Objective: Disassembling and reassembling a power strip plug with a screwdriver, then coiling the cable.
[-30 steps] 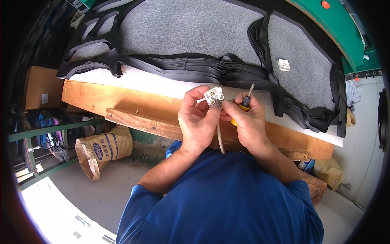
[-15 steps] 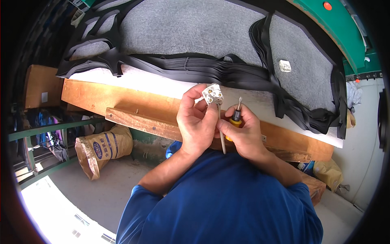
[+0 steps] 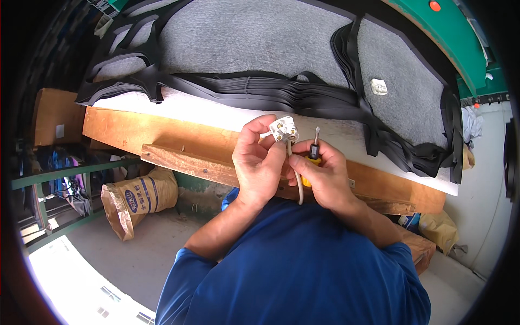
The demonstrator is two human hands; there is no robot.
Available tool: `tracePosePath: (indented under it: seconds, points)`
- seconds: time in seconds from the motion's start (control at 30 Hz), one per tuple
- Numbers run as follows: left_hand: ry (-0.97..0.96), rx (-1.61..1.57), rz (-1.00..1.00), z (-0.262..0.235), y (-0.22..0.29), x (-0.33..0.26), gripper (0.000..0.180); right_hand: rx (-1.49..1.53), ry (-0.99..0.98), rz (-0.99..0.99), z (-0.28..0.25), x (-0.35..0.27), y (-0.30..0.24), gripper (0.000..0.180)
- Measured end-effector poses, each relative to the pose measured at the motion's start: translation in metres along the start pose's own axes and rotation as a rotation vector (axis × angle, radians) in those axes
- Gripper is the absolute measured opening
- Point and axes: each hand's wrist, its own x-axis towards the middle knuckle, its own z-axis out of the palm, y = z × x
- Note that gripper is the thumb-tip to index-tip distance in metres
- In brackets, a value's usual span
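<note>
Between the thumb and fingers of my left hand (image 3: 255, 170) is a white electrical connector (image 3: 284, 128), its open side showing brass screw terminals. A pale cable (image 3: 299, 189) runs down from its lower edge toward my blue shirt. My right hand (image 3: 327, 176) is closed around a screwdriver (image 3: 314, 151) with a yellow and black handle, the metal tip pointing up and away from me. Its thumb and forefinger are beside the cable, seemingly touching it. Farther off, a small white cover-like piece (image 3: 379, 86) lies on the grey fabric.
Grey fabric sheets (image 3: 244, 38) lie across the bench under black cut-out foam or rubber sheets (image 3: 260, 89). A wooden board edge (image 3: 189, 160) runs in front of me. A brown paper sack (image 3: 143, 197) lies on the floor at left, near a green rail (image 3: 70, 172). A cardboard box (image 3: 57, 116) stands behind.
The connector has dipped slightly and tilted a little in my left hand. My right hand and the screwdriver have shifted slightly left, and the cable now bends more.
</note>
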Motion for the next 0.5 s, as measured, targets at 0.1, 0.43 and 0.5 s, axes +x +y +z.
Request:
tracePosePath:
  seconds: [0.1,0.43,0.5]
  points:
    - [-0.004,-0.01,0.0,-0.002,0.0,0.0,0.036,-0.021,-0.019,-0.01,-0.003,0.002,-0.002,0.013]
    - [-0.063,0.06,0.022,-0.011,-0.009,0.005,0.038,-0.215,-0.007,-0.115,-0.006,0.007,-0.005,0.013]
    - [-0.086,0.046,0.002,-0.01,-0.005,0.006,0.037,-0.209,0.059,-0.113,-0.006,0.008,-0.006,0.013]
